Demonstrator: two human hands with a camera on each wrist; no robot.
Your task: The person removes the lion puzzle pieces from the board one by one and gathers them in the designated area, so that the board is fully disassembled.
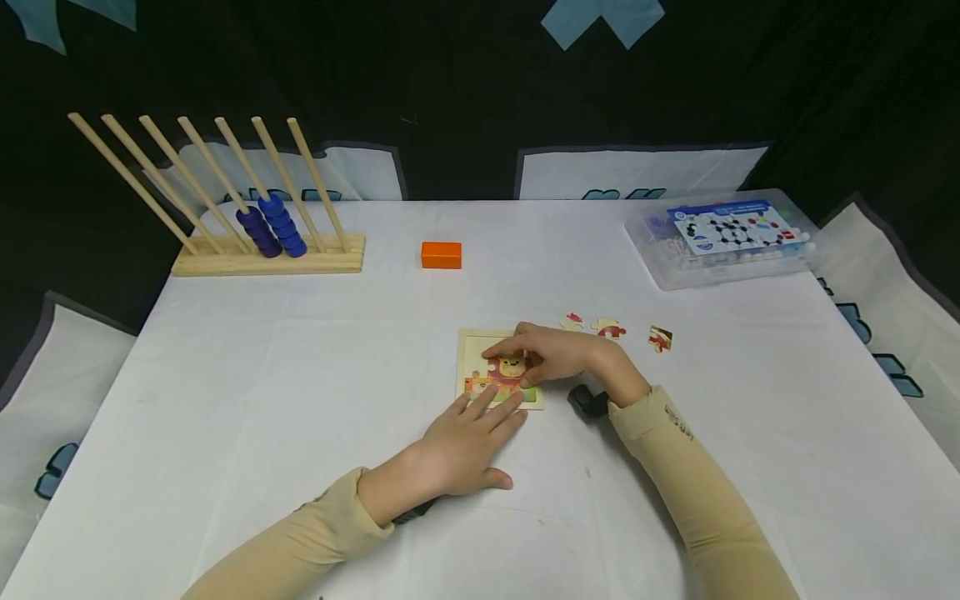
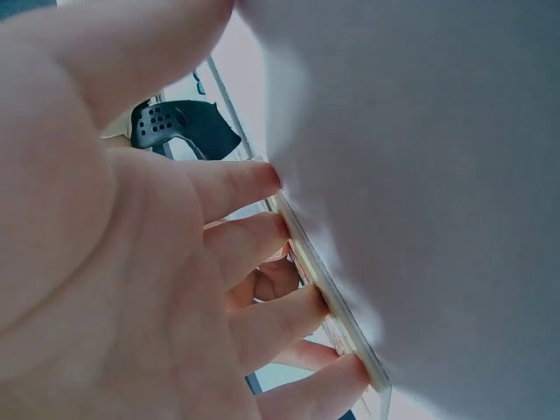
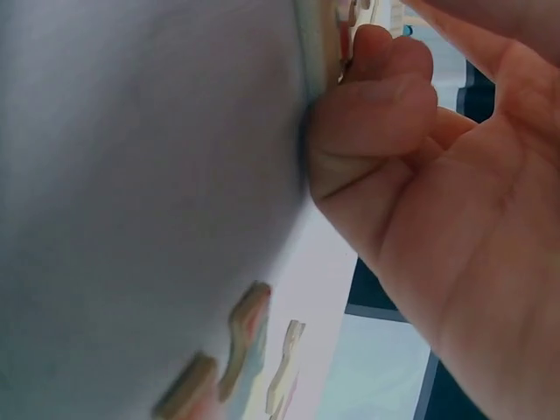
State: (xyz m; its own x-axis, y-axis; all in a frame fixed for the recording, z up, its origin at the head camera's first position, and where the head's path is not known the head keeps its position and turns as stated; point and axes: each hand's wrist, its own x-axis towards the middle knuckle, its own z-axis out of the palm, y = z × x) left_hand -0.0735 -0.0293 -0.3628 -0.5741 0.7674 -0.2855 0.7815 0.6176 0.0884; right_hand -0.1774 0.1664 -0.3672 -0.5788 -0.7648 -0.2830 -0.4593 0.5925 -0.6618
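Jigsaw tray [image 1: 474,345], frame centre: partly filled; three loose pieces [image 1: 609,328] unplaced, right of centre. Left hand [image 1: 467,446]: fingers spread, touching tray. Right hand [image 1: 557,350]: fingers bent, hold indeterminable.

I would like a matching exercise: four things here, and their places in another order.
1. Orange rectangular block
2. Clear plastic box with label
3. Left hand
4. Loose printed puzzle pieces

A. Near edge of the square wooden puzzle board
B. Nearest to the wooden rod abacus with blue beads
C. Just beyond the right hand
D. White table, far right corner

Pairs: 1-B; 2-D; 3-A; 4-C
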